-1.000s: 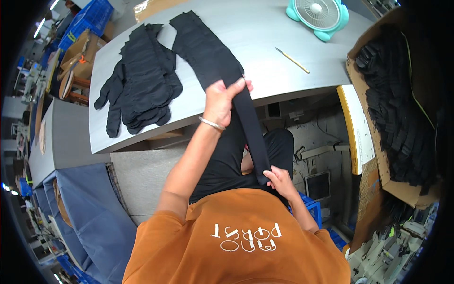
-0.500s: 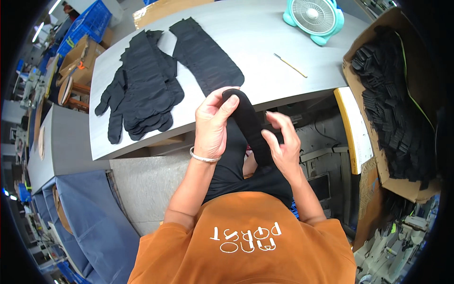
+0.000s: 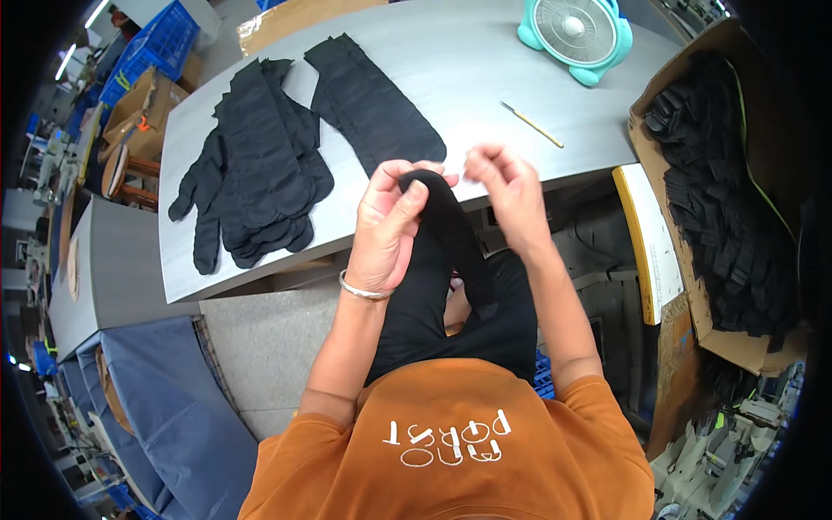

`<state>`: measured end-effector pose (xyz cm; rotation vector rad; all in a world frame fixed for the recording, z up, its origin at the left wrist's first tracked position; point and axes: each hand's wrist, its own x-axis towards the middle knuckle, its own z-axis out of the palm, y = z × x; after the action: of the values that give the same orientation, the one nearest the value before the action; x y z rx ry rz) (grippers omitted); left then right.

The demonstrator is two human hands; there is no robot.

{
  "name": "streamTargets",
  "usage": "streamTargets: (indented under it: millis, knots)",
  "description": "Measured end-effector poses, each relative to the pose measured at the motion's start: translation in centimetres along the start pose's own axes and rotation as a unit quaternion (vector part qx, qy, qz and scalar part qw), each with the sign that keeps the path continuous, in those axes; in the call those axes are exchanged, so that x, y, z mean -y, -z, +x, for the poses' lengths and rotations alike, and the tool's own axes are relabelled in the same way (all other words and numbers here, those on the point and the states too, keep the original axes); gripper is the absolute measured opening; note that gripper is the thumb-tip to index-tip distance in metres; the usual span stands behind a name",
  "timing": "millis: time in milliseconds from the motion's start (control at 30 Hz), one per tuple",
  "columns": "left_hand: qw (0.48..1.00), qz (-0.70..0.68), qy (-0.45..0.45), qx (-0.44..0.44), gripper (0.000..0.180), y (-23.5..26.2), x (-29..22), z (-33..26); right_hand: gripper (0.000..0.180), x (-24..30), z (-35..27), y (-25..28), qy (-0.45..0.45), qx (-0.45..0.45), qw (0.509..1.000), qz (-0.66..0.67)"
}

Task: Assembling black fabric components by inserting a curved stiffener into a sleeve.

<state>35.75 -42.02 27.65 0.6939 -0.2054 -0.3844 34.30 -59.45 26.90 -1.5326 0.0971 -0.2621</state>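
Note:
A long, narrow strip of black cloth [image 3: 457, 238] with a rounded upper end hangs down over my lap. Near that end, my left hand [image 3: 387, 227] grips it between thumb and fingers. Apart from the strip, to its upper right, is my right hand [image 3: 513, 198]. Its fingers are curled together in a pinch and slightly blurred; whatever they hold, if anything, is too small to make out. On the grey table beyond lie a fanned stack of black cloth pieces [image 3: 264, 147] and, closer to my hands, another layered black cloth piece [image 3: 373, 104].
A thin yellow-handled tool [image 3: 533, 126] lies on the grey table [image 3: 485, 78], with a turquoise fan [image 3: 576, 39] at its back. An open cardboard box [image 3: 646, 143] of black strips stands at the right. Blue fabric [image 3: 173, 407] drapes at the lower left.
My right hand has moved up and away from the strip's side, and its fingers have drawn together. My left hand keeps hold of the strip, slightly lower and further left.

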Motion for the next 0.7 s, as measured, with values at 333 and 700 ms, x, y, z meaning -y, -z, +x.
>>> streamTargets:
  millis: [333, 700]
  knots:
    - [0.999, 0.044, 0.007, -0.03, 0.028, 1.6, 0.4, 1.3, 0.025, -14.1, 11.9, 12.3, 0.171, -0.175, 0.802, -0.545]
    - [0.999, 0.047, 0.017, -0.016, 0.023, 2.1, 2.3, 0.3, 0.02, -0.3, -1.8, 3.5, 0.172, -0.061, 0.946, -0.268]
